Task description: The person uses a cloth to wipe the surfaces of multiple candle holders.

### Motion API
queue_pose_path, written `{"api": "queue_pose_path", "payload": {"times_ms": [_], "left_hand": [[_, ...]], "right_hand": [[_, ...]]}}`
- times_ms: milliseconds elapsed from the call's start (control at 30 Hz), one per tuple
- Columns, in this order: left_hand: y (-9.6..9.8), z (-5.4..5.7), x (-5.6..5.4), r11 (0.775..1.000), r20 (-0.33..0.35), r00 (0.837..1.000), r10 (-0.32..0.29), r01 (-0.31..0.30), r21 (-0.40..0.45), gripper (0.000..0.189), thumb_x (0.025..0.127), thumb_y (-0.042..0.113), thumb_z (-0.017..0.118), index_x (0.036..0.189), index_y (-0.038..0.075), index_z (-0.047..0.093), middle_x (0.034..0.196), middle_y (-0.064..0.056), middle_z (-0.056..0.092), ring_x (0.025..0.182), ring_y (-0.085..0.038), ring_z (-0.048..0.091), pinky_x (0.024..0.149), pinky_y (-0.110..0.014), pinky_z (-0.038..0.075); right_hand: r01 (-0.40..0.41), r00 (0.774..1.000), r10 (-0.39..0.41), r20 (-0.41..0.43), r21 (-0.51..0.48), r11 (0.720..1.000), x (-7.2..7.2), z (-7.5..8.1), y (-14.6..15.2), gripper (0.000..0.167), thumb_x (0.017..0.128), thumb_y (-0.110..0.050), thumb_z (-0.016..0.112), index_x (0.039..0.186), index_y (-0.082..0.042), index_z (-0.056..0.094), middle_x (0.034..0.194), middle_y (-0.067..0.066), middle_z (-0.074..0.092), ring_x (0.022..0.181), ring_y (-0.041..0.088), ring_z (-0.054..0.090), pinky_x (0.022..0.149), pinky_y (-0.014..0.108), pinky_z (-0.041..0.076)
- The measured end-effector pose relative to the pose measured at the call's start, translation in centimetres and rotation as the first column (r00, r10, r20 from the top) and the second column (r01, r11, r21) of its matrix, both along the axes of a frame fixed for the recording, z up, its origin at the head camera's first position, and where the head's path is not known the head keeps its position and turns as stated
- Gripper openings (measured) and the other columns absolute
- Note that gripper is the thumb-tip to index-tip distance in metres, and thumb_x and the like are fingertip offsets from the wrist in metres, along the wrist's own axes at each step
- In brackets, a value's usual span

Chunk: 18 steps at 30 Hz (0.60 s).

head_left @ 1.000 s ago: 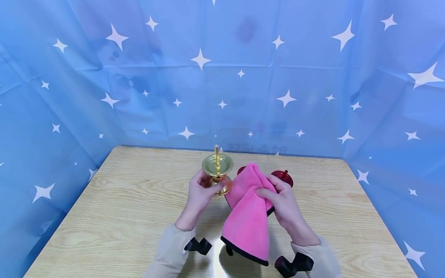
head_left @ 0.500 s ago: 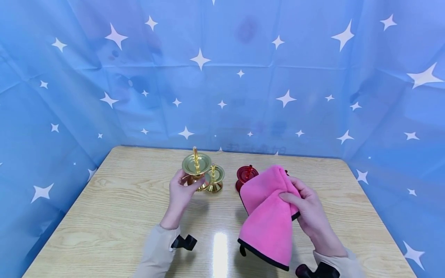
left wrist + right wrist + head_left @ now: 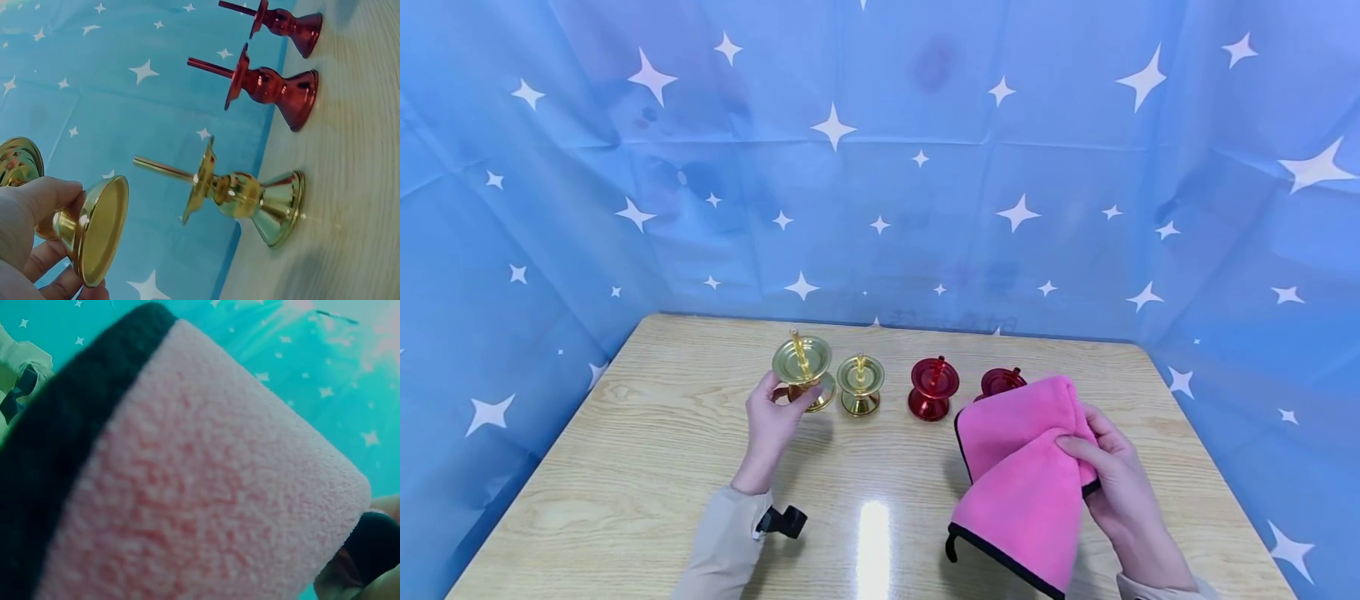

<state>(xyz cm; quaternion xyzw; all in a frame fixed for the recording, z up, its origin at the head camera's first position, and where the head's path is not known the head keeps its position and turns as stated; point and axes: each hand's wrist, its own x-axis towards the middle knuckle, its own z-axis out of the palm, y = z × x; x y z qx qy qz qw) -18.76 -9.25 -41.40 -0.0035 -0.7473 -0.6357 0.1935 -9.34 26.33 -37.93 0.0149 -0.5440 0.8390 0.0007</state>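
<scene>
My left hand grips a gold candlestick by its narrow middle, thumb on the near side. In the left wrist view the candlestick's round foot hangs off the table, its hollow underside showing. Right of it stands another gold candlestick, upright on the table. My right hand pinches a pink cloth with black edging between thumb and fingers; the cloth hangs down in folds. In the right wrist view the pink cloth hides most of the scene.
A red candlestick stands upright right of the gold ones. Farther right, another red candlestick is partly hidden behind the cloth. The wooden table ends at a blue curtain with white stars.
My left hand has carried the gold candlestick leftward and lower. My right hand has drawn the cloth to the right, away from the candlestick, uncovering the other gold one and a red one.
</scene>
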Motion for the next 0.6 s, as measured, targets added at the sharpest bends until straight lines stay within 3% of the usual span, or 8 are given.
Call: {"api": "queue_pose_path", "payload": {"times_ms": [200, 400, 533, 600], "left_hand": [[-0.5, -0.2, -0.1, 0.999, 0.048, 0.998, 0.028, -0.029, 0.027, 0.031, 0.072, -0.007, 0.074, 0.101, -0.009, 0.063, 0.098, -0.019, 0.064, 0.089, -0.024, 0.054, 0.082, -0.046, 0.045], [-0.7, -0.3, -0.2, 0.999, 0.079, 0.996, 0.031, -0.033, 0.02, 0.032, 0.074, -0.004, 0.074, 0.103, -0.009, 0.062, 0.1, -0.019, 0.064, 0.091, -0.024, 0.054, 0.084, -0.043, 0.045], [-0.9, -0.8, -0.7, 0.999, 0.084, 0.996, 0.038, -0.04, 0.025, 0.031, 0.074, -0.006, 0.073, 0.102, -0.011, 0.061, 0.1, -0.023, 0.063, 0.092, -0.026, 0.054, 0.087, -0.047, 0.045], [-1.3, -1.9, -1.3, 0.998, 0.087, 0.995, 0.04, -0.044, 0.04, 0.032, 0.074, -0.005, 0.074, 0.103, -0.01, 0.062, 0.101, -0.022, 0.063, 0.093, -0.026, 0.054, 0.088, -0.047, 0.044]], "right_hand": [[-0.016, 1.0, 0.017, 0.007, -0.1, 0.995, 0.4, -2.2, 2.0, 0.04, 0.092, 0.011, 0.038, 0.108, -0.015, 0.065, 0.088, -0.002, 0.063, 0.07, 0.008, 0.063, 0.057, 0.02, 0.051], [-0.056, 0.998, 0.058, 0.007, -0.18, 0.982, 0.6, -4.8, 4.3, 0.045, 0.094, 0.011, 0.031, 0.111, -0.013, 0.064, 0.094, 0.0, 0.063, 0.075, 0.01, 0.063, 0.061, 0.021, 0.051], [-0.079, 0.997, 0.082, 0.002, -0.241, 0.967, 0.8, -5.8, 5.7, 0.045, 0.095, 0.01, 0.028, 0.112, -0.012, 0.064, 0.097, 0.001, 0.064, 0.079, 0.011, 0.064, 0.064, 0.022, 0.052], [-0.082, 0.996, 0.087, 0.009, -0.255, 0.963, 0.8, -6.2, 6.4, 0.045, 0.095, 0.01, 0.028, 0.113, -0.012, 0.064, 0.097, 0.002, 0.064, 0.08, 0.011, 0.064, 0.065, 0.022, 0.052]]}}
